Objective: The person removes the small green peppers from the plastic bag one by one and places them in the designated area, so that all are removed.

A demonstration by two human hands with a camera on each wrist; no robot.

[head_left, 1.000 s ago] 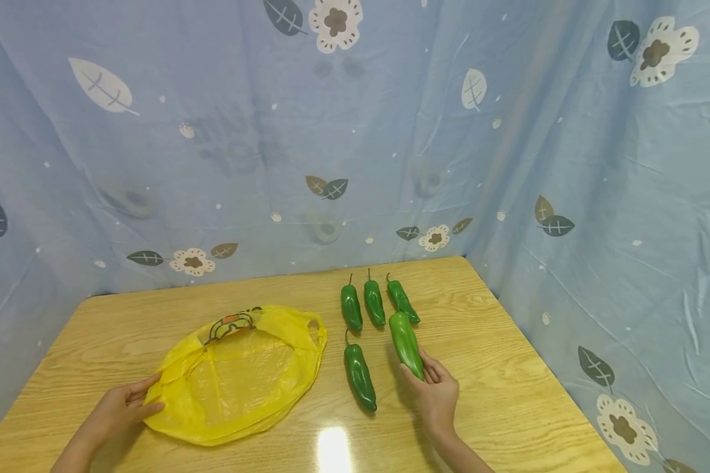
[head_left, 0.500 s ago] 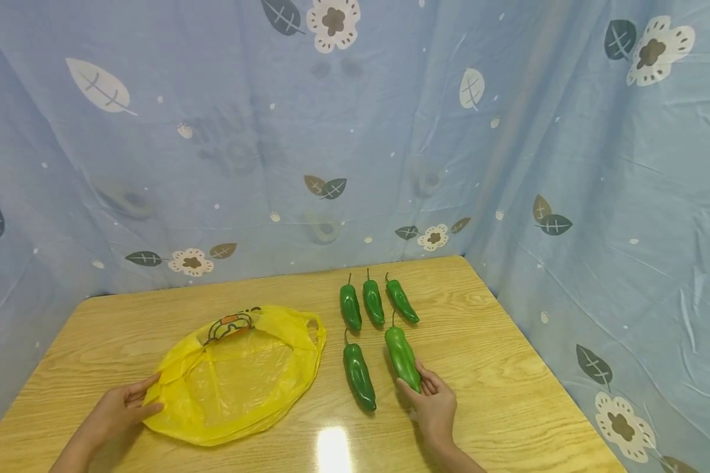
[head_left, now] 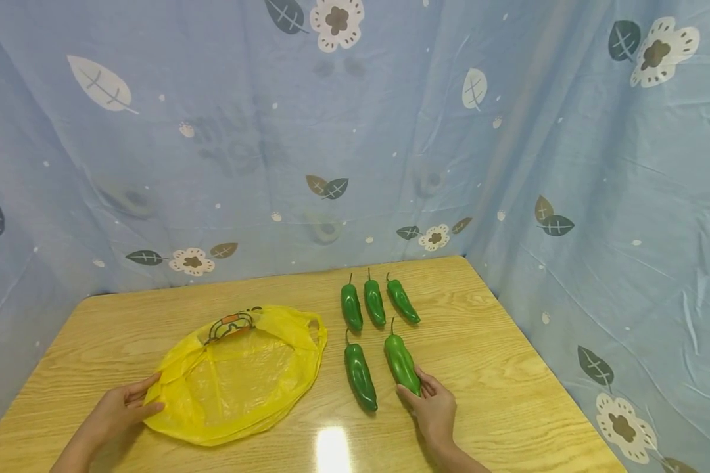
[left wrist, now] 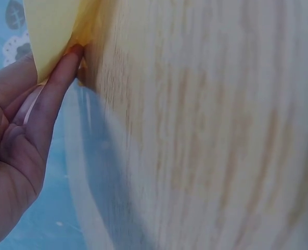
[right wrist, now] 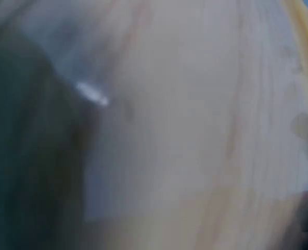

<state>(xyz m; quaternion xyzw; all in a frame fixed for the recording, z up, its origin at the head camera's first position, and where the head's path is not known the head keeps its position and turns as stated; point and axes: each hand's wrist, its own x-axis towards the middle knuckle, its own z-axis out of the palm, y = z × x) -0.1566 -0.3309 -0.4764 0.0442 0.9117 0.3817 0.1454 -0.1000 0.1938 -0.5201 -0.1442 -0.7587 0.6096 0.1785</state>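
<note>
A yellow plastic bag (head_left: 183, 351) with a printed picture lies spread on the left of the table, its mouth wide. My left hand (head_left: 115, 408) pinches its left edge; in the left wrist view, the yellow film (left wrist: 52, 34) passes between the fingers. To the right, a bright green pepper (head_left: 400, 358) lies with its stem pointing away from me. My right hand (head_left: 436, 406) holds its near end between thumb and fingers. A darker green pepper (head_left: 359, 376) lies just left of it. The right wrist view is blurred and shows little of the hand.
Behind these, three more green peppers (head_left: 374, 303) lie in a row near the back of the wooden table (head_left: 485, 407). A blue curtain (head_left: 355, 131) with leaves and flowers hangs along the back and right sides.
My right hand has lowered the bright green pepper toward me onto the table, beside the darker one. The left hand and the bag have stayed in place.
</note>
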